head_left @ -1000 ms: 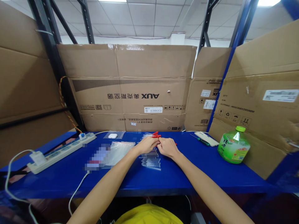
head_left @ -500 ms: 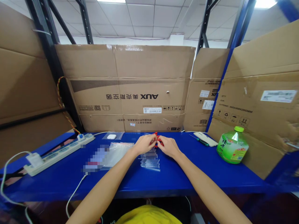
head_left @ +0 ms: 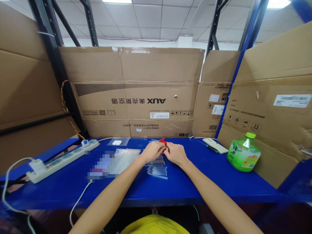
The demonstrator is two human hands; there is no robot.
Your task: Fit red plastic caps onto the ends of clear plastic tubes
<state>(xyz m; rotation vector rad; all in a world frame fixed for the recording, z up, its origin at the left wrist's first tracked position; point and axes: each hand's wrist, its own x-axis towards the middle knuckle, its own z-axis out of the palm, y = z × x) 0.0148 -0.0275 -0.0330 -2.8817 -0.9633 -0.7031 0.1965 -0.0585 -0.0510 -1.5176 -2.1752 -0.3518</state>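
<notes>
My left hand [head_left: 153, 151] and my right hand [head_left: 175, 153] meet above the middle of the table, with their fingertips bent together and nearly touching. Small red pieces [head_left: 162, 140] lie just behind and between the fingers; their kind is too small to tell. Both hands look closed in a pinch, but the fingers hide what is in them. A row of thin clear plastic tubes [head_left: 157, 170] lies side by side below the hands, and part of it runs under my left hand.
A clear zip bag [head_left: 125, 159] and a blurred phone-like object [head_left: 101, 167] lie left. Farther left is a power strip [head_left: 63, 159]. A green bottle [head_left: 243, 152] and a green-handled tool [head_left: 211, 148] by a pale slab [head_left: 215, 145] stand right. Cardboard [head_left: 136, 65] walls the blue table [head_left: 195, 191].
Both hands stay in the same place over the red pieces, with only a slight shift of the fingers. The tubes lie as before.
</notes>
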